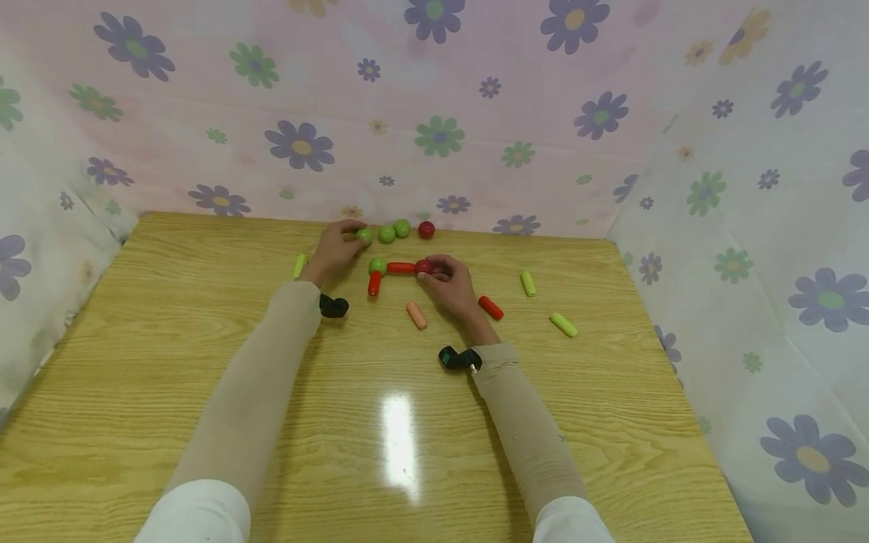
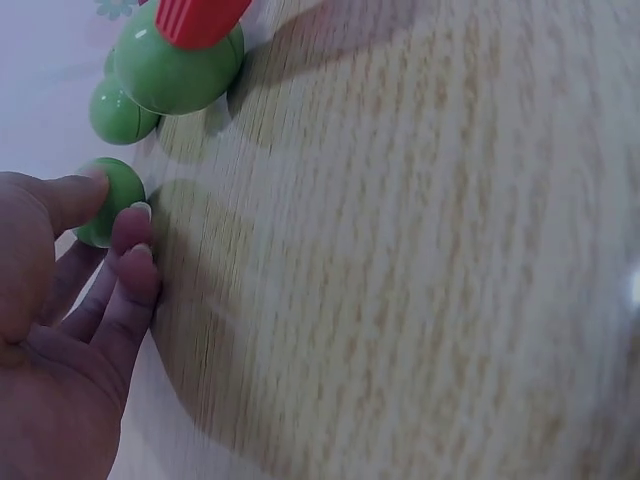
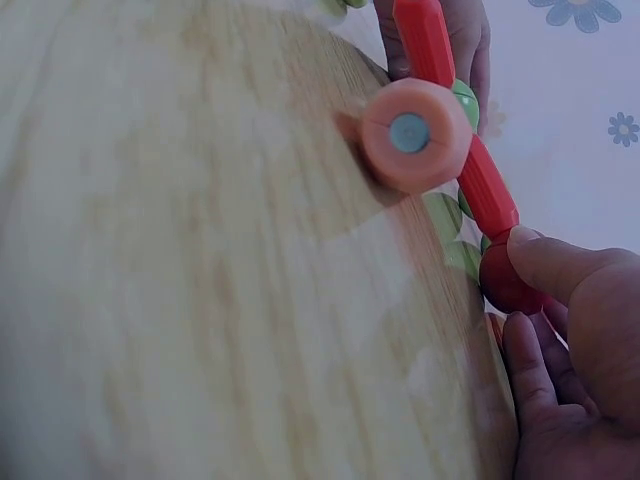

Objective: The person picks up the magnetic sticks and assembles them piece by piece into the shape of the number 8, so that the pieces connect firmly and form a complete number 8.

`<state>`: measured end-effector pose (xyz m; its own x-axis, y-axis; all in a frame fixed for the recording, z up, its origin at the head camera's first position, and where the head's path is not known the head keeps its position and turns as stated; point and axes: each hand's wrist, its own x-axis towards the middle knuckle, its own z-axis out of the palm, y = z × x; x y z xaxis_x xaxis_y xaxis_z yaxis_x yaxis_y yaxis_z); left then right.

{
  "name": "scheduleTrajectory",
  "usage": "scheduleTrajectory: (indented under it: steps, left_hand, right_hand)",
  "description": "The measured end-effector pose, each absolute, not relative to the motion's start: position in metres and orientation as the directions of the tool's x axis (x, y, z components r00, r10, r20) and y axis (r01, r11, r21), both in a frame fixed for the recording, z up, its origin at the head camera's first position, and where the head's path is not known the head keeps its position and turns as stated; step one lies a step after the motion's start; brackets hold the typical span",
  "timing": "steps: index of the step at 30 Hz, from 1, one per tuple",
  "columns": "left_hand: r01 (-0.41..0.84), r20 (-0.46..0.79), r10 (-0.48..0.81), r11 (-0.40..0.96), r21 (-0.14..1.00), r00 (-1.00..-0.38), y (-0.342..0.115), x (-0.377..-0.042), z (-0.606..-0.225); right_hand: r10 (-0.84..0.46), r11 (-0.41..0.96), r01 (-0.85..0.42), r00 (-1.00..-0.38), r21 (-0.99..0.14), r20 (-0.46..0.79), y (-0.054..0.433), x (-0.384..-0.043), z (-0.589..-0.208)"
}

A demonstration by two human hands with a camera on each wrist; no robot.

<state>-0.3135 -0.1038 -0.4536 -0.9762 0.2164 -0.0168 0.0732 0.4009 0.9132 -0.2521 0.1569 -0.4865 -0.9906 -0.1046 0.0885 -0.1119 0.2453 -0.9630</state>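
My left hand [image 1: 337, 249] pinches a green ball [image 2: 122, 200] between thumb and fingers at the back of the table. The right hand [image 1: 449, 285] holds a dark red ball [image 3: 508, 280] by thumb and fingertips. That ball sits at the right end of a red rod [image 1: 400, 268], whose left end meets another green ball [image 1: 377, 265]. From this green ball a second red rod [image 1: 375, 283] points toward the front. Just beyond lie two loose green balls [image 1: 387, 234] and one loose red ball [image 1: 426, 230].
An orange-pink rod [image 1: 416, 315] lies left of the right wrist, a red rod [image 1: 491, 308] to its right. Yellow-green rods lie farther right [image 1: 563, 325] and beside the left wrist [image 1: 300, 265]. A flowered cloth [image 1: 441, 98] rises behind the wooden table [image 1: 326, 452].
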Motion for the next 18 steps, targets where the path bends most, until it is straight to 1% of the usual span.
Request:
scheduleTrajectory:
  steps: [4,13,18]
  left_hand:
    - [0.055,-0.023,0.207,0.363,0.930,-0.978,-0.106,-0.308,-0.454]
    - [0.031,-0.057,0.224,0.370,0.928,-0.973,-0.109,-0.299,-0.456]
    - [-0.006,-0.113,0.254,0.387,0.922,-0.961,-0.110,-0.290,-0.452]
  right_hand:
    - [-0.107,0.254,-0.120,-0.990,-0.960,0.095,0.156,-0.252,-0.487]
    - [-0.102,0.262,-0.122,-0.990,-0.957,0.098,0.157,-0.254,-0.490]
    - [-0.114,0.278,-0.144,-0.987,-0.950,0.116,0.157,-0.253,-0.487]
